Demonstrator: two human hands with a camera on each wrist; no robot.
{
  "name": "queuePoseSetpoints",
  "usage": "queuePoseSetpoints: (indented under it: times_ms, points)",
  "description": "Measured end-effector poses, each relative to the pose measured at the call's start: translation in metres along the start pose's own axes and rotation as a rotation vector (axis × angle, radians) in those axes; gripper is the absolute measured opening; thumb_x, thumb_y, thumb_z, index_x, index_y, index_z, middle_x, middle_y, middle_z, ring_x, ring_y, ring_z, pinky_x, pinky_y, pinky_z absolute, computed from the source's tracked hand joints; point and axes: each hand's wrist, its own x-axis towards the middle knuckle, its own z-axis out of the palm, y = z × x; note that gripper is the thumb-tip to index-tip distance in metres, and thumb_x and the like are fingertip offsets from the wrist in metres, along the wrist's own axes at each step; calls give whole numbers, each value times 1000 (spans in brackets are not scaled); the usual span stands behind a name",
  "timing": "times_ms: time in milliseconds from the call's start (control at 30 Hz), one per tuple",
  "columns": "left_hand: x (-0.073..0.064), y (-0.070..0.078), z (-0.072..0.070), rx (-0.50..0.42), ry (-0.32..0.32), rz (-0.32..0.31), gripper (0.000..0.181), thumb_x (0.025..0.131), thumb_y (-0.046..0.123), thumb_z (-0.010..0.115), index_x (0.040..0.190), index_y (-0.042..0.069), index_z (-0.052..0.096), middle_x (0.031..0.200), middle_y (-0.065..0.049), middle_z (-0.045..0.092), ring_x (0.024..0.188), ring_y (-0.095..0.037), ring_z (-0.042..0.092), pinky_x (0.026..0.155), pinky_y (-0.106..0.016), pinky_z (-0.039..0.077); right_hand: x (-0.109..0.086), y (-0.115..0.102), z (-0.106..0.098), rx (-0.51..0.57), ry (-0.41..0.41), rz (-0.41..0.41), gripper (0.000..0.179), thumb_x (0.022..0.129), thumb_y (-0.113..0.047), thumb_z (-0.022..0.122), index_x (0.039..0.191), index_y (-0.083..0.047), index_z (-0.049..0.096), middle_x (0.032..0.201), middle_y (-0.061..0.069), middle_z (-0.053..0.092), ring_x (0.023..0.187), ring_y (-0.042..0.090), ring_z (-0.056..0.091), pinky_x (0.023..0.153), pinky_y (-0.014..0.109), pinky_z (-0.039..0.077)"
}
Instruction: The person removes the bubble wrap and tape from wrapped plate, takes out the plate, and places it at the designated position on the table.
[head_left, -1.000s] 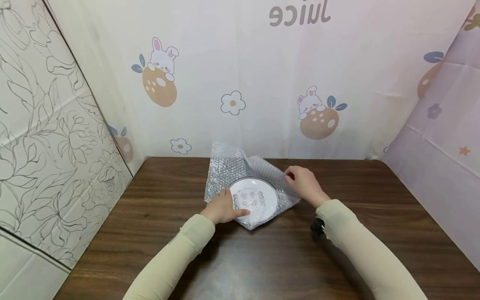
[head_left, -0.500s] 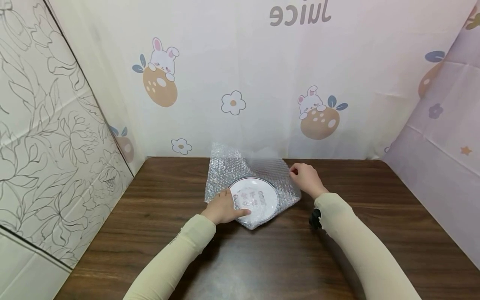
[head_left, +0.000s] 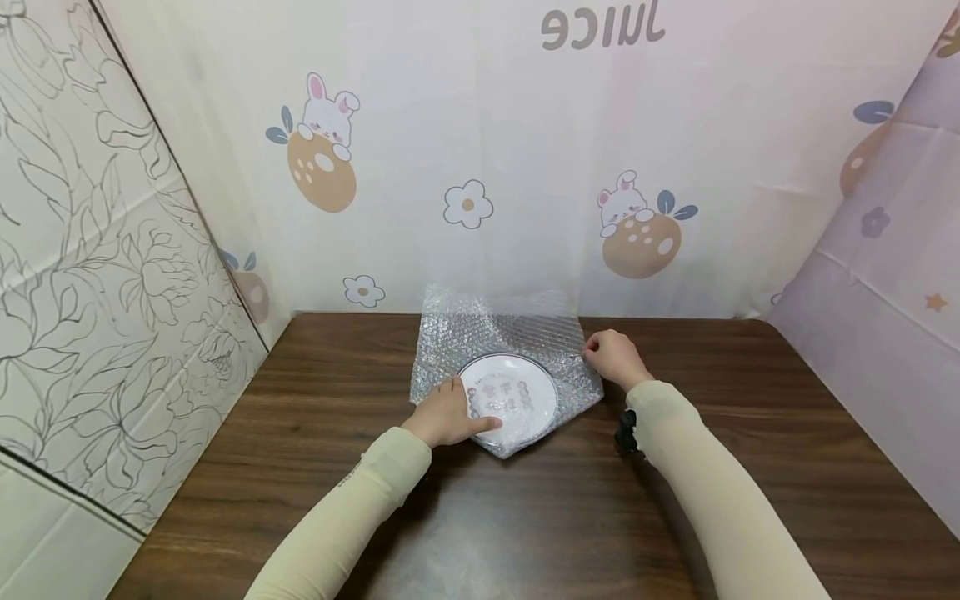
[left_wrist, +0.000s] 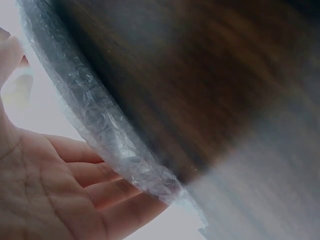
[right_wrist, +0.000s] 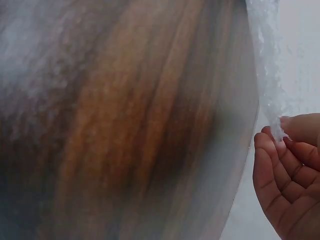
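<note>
A round white plate with a dark rim line and printed pattern sits at the near part of a sheet of bubble wrap. Across the plate's near part lies a shiny clear layer of the wrap. My left hand rests on the plate's left side, thumb over its face and fingers straight along the edge. In the left wrist view those fingers touch the wrap's side. My right hand pinches the sheet's right edge between thumb and fingertips; the right wrist view shows the wrap in that pinch.
All this lies on a dark wood-grain table. A printed cloth hangs along the table's back edge, and the sheet's far end reaches up to it. A flower-patterned panel stands on the left.
The raised, folded right part of the bubble wrap has spread out flat toward the back. My right hand has shifted slightly right with the edge; the left hand and plate have stayed put.
</note>
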Motion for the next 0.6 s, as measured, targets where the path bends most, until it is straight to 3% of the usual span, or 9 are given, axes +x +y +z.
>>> queuePoseSetpoints:
  times_ms: [233, 433, 600]
  points:
    - [1, -1, 0, -17, -12, 4, 115, 81, 75, 56, 148, -13, 26, 154, -30, 31, 142, -43, 34, 116, -48, 34, -1, -4, -11, 7, 38, -16, 23, 93, -16, 58, 100, 1, 72, 96, 18, 71, 80, 28, 62, 71, 42, 51]
    - [1, -2, 1, -23, -7, 7, 115, 82, 75, 57, 148, -13, 26, 153, -30, 32, 142, -43, 34, 116, -48, 34, -8, -22, -24, 44, 122, -36, 29, 98, -23, 56, 112, -2, 67, 105, 18, 68, 92, 32, 63, 80, 48, 51]
    - [1, -1, 0, -25, -7, 8, 114, 82, 74, 57, 148, -14, 26, 153, -30, 32, 142, -43, 34, 116, -48, 34, -16, -41, -21, 48, 117, -141, 33, 98, -27, 58, 121, -3, 65, 112, 17, 66, 100, 32, 63, 84, 49, 51]
